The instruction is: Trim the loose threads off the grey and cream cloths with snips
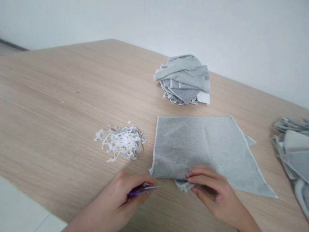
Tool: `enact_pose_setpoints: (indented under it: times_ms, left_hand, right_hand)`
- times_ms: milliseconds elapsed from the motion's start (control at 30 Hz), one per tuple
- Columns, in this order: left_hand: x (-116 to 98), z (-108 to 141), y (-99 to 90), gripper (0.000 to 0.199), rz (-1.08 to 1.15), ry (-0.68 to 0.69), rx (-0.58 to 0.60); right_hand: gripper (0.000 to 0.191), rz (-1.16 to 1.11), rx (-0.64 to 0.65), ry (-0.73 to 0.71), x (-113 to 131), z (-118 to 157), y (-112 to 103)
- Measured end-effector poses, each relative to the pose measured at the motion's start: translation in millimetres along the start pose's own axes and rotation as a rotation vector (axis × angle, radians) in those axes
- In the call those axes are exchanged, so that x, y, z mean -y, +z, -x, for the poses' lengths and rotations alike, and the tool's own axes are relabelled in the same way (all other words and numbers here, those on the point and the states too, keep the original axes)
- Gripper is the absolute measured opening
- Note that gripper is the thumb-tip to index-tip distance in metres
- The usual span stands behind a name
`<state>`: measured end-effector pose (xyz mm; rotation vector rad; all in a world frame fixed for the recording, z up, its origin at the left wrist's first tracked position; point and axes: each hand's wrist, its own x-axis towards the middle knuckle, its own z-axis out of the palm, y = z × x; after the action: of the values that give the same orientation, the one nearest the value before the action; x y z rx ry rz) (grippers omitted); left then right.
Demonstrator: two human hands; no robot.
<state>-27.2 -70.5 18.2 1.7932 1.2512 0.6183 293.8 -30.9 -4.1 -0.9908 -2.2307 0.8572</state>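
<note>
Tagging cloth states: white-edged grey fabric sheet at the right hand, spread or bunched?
Mostly spread: the fabric sheet lies broadly flat, crumpled near the right hand.

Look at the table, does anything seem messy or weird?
Yes: the heap of white and grey thread scraps on the light wood-grain table, left of the spread grey fabric piece. Its strands lie tangled and scattered, so it looks messy.

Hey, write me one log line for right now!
left hand: holding purple bladed tool | right hand: pinching gray cloth near edge | white scraps: left of cloth | gray pile: beyond cloth
</note>
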Motion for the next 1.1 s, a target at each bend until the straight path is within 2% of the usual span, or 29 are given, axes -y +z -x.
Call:
enact_pose_setpoints:
  times_ms: [100, 167, 267, 400, 500, 633, 767, 833, 900, 1000, 1100]
  left_hand:
    - [4, 4, -4.9, 0.023, -0.002, 0.023, -0.189]
    - [6, 4, -7.7, 0.021, -0.001, 0.034, -0.300]
    - [5, 4, -9.7, 0.019, 0.002, 0.054, -0.366]
    - [6, 3, -8.9, 0.018, -0.010, 0.034, -0.436]
    - [8, 4, -6.8, 0.018, 0.004, -0.020, -0.483]
    - [8, 3, -5.4, 0.019, 0.037, -0.048, -0.484]
    - [7, 4, -7.1, 0.020, 0.071, -0.062, -0.494]
    - [6, 5, -8.0, 0.020, 0.100, -0.066, -0.495]
    - [6, 5, -8.2, 0.019, 0.127, -0.054, -0.496]
    - [6, 5, -7.5, 0.018, 0.146, -0.010, -0.493]
    - [5, 5, -6.7, 0.017, 0.150, 0.008, -0.490]
  right_hand:
    - [0.031, 0.054, 0.094, -0.039, -1, 6, -10]
    - [0.034, 0.074, 0.037, -0.053, -4, 8, -16]
    - [0.037, 0.142, -0.077, -0.069, -11, 7, -22]
    - [0.045, 0.279, -0.014, -0.032, -11, 5, -23]
    - [0.045, 0.348, -0.056, -0.093, 4, -4, -13]
    - [0.032, 0.354, -0.135, -0.250, 36, -36, 17]
    - [0.037, 0.449, -0.022, -0.293, 54, -75, 55]
    - [0.038, 0.485, 0.025, -0.277, 53, -84, 68]
    - [0.033, 0.498, 0.015, -0.271, 46, -85, 75]
    - [0.030, 0.487, -0.017, -0.299, 33, -76, 74]
    - [0.033, 0.376, -0.014, -0.280, 26, -68, 71]
